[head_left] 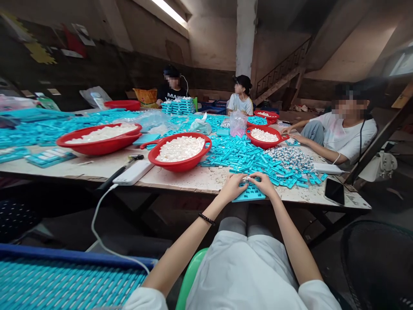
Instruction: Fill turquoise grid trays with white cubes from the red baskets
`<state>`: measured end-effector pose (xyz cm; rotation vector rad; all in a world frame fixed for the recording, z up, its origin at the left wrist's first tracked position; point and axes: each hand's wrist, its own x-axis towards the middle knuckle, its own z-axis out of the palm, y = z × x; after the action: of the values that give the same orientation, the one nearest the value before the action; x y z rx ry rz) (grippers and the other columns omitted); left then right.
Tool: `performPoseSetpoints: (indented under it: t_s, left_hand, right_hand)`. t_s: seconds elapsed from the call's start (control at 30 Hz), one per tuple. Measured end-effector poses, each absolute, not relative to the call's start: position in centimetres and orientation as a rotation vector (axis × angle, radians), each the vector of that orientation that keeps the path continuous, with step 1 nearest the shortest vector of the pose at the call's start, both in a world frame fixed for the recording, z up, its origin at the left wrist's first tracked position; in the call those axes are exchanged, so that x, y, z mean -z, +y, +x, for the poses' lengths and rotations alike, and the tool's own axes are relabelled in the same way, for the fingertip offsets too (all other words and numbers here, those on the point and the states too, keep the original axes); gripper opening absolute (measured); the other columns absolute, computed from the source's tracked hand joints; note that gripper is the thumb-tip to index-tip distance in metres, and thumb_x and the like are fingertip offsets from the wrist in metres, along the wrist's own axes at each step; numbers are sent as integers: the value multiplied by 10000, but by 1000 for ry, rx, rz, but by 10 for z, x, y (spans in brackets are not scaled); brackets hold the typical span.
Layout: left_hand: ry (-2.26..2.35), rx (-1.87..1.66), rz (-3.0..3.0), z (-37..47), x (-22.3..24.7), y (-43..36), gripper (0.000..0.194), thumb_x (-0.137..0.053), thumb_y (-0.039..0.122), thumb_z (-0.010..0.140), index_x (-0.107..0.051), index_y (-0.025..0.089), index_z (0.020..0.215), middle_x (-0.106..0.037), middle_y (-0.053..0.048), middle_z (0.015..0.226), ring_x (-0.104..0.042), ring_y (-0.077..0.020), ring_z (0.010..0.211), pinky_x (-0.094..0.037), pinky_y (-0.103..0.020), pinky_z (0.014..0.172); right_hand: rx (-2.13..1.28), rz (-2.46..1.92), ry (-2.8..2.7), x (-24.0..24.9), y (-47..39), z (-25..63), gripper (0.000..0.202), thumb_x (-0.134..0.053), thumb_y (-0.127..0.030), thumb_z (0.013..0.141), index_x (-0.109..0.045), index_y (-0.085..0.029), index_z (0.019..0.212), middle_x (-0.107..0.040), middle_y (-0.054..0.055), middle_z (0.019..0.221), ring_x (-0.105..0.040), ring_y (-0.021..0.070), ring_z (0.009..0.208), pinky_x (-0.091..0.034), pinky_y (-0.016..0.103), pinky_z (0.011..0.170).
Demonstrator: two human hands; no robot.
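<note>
At the table's near edge, my left hand (234,187) and my right hand (263,185) meet over a blue plastic tray with square holes (249,194). Both have their fingers bent and thumbs drawn in, so they look closed. A tiny whitish bit shows between the fingertips, too small to name. Just beyond my hands spreads a heap of loose blue plastic pieces (240,150). To its right lies a pile of small white-and-dark parts (290,159). A red basin (180,165) of white pieces stands to the left of the heap.
More red basins (97,147) stand along the table. A white power bank (134,172) with a cable and a hammer-like tool (119,172) lie left; a phone (334,191) lies right. Several people sit around, one person (345,129) at right. A blue crate (71,254) stands lower left.
</note>
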<state>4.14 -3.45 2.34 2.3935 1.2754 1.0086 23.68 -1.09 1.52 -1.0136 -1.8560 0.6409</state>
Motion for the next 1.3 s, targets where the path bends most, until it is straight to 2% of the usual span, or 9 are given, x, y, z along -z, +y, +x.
performPoseSetpoints:
  t_s: [0.23,0.33,0.5,0.63,0.7,0.77,0.93,1.1,1.3]
  left_hand:
    - [1281,-1033,2330,45,-30,-34,325,-660,266,894,-686,224,1215,-759,-66,1101,-685,-255,1022,-401,-425,1076]
    - [1280,-980,2334,47,-33,-31,215,-650,264,896,-752,235,1083,-775,-58,999,-688,-260,991,-387,-451,1090]
    - [1317,-1033,2244,48,-27,-26,156,-671,271,870,-787,252,973,-790,-50,994,-700,-256,994,-334,-498,1143]
    - [1311,-1119,2140,48,-20,-24,130,-690,279,840,-787,252,922,-796,-38,946,-720,-250,943,-446,-459,1049]
    - [1277,-1141,2117,47,-20,-25,167,-688,297,840,-772,244,974,-793,-42,943,-724,-245,918,-500,-416,972]
    - [1258,-1150,2124,46,-21,-27,238,-686,297,839,-737,236,1063,-787,-47,971,-720,-247,946,-501,-408,968]
    - [1351,-1153,2234,45,-29,-38,348,-669,283,846,-650,238,1190,-716,-83,1213,-625,-286,1191,-330,-507,1149]
    - [1329,-1053,2393,47,-36,-54,391,-627,227,862,-623,263,1252,-682,-82,1276,-579,-288,1255,-177,-552,1218]
    - [1386,-901,2606,54,-34,-67,397,-562,304,942,-585,250,1334,-625,-101,1388,-529,-279,1323,-159,-542,1231]
  right_hand:
    - [-637,-1057,-1633,-15,-9,240,349,-668,-541,833,-768,-209,875,-751,92,971,-682,269,960,-526,367,823]
    - [-670,-1052,-1604,-14,-9,241,361,-685,-556,818,-769,-209,873,-754,97,976,-684,275,961,-529,373,827]
    - [-679,-1052,-1636,-14,-10,240,356,-695,-552,814,-766,-210,885,-756,83,976,-679,260,944,-530,376,847]
    - [-712,-1031,-1639,-14,-11,239,326,-716,-519,804,-764,-206,881,-750,80,954,-679,247,904,-530,358,812]
    - [-736,-1018,-1646,-15,-12,238,312,-725,-502,799,-764,-203,881,-747,79,942,-676,239,879,-527,350,794]
    - [-748,-1012,-1668,-16,-13,238,307,-726,-495,799,-764,-202,883,-745,76,933,-673,237,878,-522,348,790]
    - [-712,-991,-1780,-19,-16,236,295,-712,-494,818,-768,-212,889,-742,71,937,-670,241,896,-515,371,835]
    - [-682,-961,-1829,-17,-16,235,255,-716,-483,833,-766,-236,873,-748,64,935,-684,259,930,-521,403,862]
    - [-620,-988,-1871,-14,-14,235,215,-715,-439,841,-770,-231,855,-746,59,908,-696,251,906,-532,411,878]
